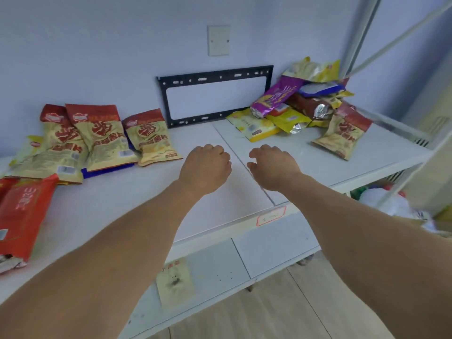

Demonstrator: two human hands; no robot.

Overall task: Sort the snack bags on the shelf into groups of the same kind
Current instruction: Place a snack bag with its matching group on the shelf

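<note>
Both hands hover over the bare middle of the white shelf [137,201], holding nothing. The left hand [205,167] has its fingers curled under loosely; the right hand [272,167] is also loosely curled, thumb apart from the fingers.

The snack bags lie in two areas. On the left, three cream bags with red tops [102,138] sit side by side and partly overlapping, already a group; a blue bag edge [107,171] shows under them. Nearer the front left edge lies a red bag [22,216], with more red packaging beside it. On the right, against the wall, an unsorted heap remains: a purple bag [276,97] resting on top, yellow bags [254,127] beneath it, a brown bag [308,105], a blue-and-white bag [320,88] and a pale yellow bag [313,68] at the back. One more cream and red bag [342,135] leans at the heap's right side, matching the left group.

These bags look light, soft and air-filled, with slick crinkly film that likely slides on the smooth shelf. Squeezing the middle risks crushing the contents, so a pinch on the flat sealed top or bottom edge seems safest. The stray cream and red bag appears the easiest next pick, since its lower end lies free on the shelf; lifting the purple bag may shift those under it.

Behind, a black metal bracket [215,74] hangs on the wall.
</note>
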